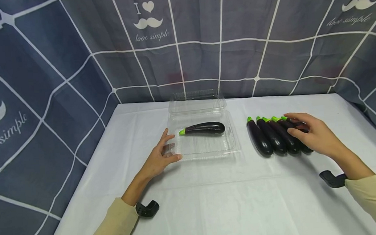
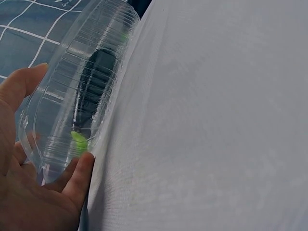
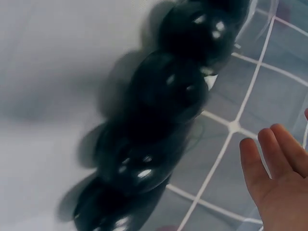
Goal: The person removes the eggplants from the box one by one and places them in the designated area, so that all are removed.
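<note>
A clear plastic clamshell container (image 1: 206,147) stands with its lid tipped back, and one dark eggplant (image 1: 206,128) lies crosswise inside it. My left hand (image 1: 158,159) holds the container's left end, thumb at the near corner and fingers farther back. The left wrist view shows the fingers (image 2: 79,180) against the clear wall, close to the green stem end. Several eggplants (image 1: 272,137) lie side by side on the right, green tips pointing away. Above the rightmost ones is my right hand (image 1: 317,134), fingers spread apart. In the right wrist view those fingers (image 3: 276,154) appear apart from the eggplants (image 3: 163,91).
A white cloth (image 1: 210,203) covers the table. Behind and to the sides hangs a grey-blue curtain (image 1: 198,25) with white lines. The container's raised lid (image 1: 197,104) reaches the back edge by the curtain. Each wrist carries a black mount (image 1: 147,209).
</note>
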Demonstrator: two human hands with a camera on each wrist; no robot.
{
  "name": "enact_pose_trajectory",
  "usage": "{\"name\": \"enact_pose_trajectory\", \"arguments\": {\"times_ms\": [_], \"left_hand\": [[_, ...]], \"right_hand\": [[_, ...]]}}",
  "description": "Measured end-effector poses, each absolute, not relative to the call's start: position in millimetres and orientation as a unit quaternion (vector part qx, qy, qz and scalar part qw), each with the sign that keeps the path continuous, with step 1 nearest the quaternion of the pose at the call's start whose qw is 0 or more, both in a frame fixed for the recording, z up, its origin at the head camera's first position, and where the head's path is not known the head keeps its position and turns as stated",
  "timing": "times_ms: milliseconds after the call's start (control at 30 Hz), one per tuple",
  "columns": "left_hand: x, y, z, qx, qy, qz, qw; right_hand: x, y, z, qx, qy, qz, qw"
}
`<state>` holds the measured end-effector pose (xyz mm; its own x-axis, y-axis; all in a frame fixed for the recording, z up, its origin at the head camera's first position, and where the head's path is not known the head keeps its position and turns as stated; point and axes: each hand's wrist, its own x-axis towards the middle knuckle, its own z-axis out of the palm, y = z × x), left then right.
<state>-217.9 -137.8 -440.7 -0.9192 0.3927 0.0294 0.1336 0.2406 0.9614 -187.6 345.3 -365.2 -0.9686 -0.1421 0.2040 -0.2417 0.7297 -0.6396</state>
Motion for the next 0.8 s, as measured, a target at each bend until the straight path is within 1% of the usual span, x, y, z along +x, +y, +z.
{"name": "enact_pose_trajectory", "arguments": {"times_ms": [167,433,800], "left_hand": [[-218,-138,-441,0.165,0.784,0.589,0.11],[-219,-137,-440,0.165,0.787,0.585,0.108],[-219,-136,-442,0.158,0.788,0.586,0.107]], "right_hand": [[-190,330,-363,0.14,-0.924,0.35,0.069],[-192,303,-356,0.167,-0.918,0.356,0.044],[-209,268,-349,0.241,-0.903,0.352,0.048]]}}
